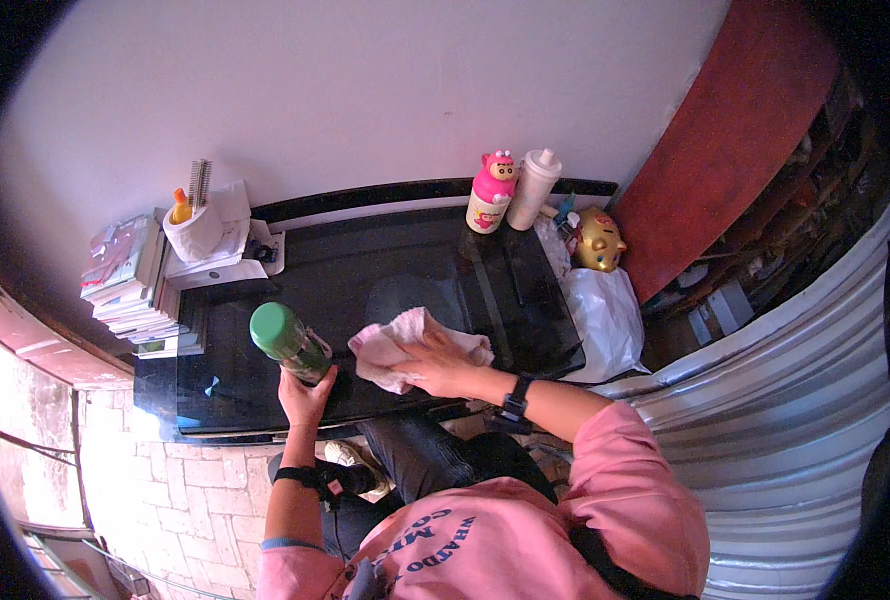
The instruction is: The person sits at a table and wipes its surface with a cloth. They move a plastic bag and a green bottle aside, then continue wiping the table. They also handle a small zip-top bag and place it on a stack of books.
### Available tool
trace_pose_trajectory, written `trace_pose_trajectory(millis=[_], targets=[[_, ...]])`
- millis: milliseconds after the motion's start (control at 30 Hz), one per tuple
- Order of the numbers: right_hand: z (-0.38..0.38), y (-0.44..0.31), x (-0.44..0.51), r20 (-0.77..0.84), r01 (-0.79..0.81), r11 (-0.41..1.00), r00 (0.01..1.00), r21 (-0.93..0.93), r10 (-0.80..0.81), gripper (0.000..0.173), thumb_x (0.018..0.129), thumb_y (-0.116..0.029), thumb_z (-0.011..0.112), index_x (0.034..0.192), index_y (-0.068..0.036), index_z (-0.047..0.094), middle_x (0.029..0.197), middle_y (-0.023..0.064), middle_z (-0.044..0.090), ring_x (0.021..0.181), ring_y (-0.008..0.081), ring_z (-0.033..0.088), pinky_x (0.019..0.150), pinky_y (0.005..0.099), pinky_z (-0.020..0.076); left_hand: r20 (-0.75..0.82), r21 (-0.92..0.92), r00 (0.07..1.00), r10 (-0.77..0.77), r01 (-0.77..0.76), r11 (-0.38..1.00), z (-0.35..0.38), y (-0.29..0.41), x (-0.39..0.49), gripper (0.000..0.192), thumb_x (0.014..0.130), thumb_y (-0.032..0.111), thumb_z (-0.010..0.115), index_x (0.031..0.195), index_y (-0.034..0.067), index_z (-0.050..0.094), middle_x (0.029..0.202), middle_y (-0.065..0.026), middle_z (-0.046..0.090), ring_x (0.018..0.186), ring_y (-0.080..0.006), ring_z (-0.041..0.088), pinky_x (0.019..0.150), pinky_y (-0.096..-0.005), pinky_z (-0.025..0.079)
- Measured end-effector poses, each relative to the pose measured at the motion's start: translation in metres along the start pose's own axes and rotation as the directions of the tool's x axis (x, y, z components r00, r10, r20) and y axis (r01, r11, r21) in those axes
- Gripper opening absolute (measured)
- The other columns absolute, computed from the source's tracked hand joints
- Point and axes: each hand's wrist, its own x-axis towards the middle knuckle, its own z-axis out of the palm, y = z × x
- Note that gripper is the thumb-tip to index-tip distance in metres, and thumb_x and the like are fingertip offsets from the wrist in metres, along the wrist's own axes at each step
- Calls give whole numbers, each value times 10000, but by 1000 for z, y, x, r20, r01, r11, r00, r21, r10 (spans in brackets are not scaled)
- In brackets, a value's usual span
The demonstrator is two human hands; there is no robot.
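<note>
My left hand (304, 397) is wrapped around the lower part of a green bottle (284, 339) with a rounded green cap and a strap at its side. The bottle is at the front left of a glossy black tabletop (325, 255); whether its base touches the surface is hidden. To its right, my right hand (437, 365) lies palm down with spread fingers on a crumpled pale pink cloth (396, 337). The cloth rests on the tabletop, pressed under the hand.
At the back stand a pink-topped cartoon bottle (491, 191) and a white tumbler (535, 189). A gold piggy bank (599, 238) and a white plastic bag (606, 319) are on the right. Stacked books (134, 285) and a white roll (194, 234) holding a hairbrush (200, 182) occupy the left.
</note>
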Motion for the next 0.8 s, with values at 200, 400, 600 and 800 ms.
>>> trace_pose_trajectory(millis=[200,400,600,800], targets=[[-20,41,-19,64,-232,971,970,-65,236,402,953,-280,588,1351,-314,630,1477,99,488,1325,439,444,1134,595,310,34,-32,999,-20,21,999,-1,-4,0,720,690,375,890,1250,41,586,1163,-175,695,1066,-364,687,908,-426,541],[-36,69,19,13,-341,937,940,79,341,470,951,-395,607,1398,-249,603,1479,131,474,1310,460,446,1102,558,360,23,-72,1000,-6,7,997,2,-8,1,729,691,374,890,1265,47,584,1167,-168,697,1072,-364,685,921,-417,538],[4,-3,15,61,-57,998,996,-25,58,508,927,-545,603,1405,-376,569,1485,186,455,1375,531,362,1119,715,229,37,-22,999,-34,35,999,0,-2,0,670,698,376,888,1201,45,596,1103,-180,699,1024,-380,685,872,-438,537],[26,-21,-52,20,-8,996,1000,90,6,422,919,-424,648,1335,-355,650,1502,151,466,1332,463,402,1060,661,312,14,-2,1000,-7,7,1000,-1,2,-1,659,712,378,880,1192,33,589,1093,-192,697,1028,-387,681,870,-437,534]])
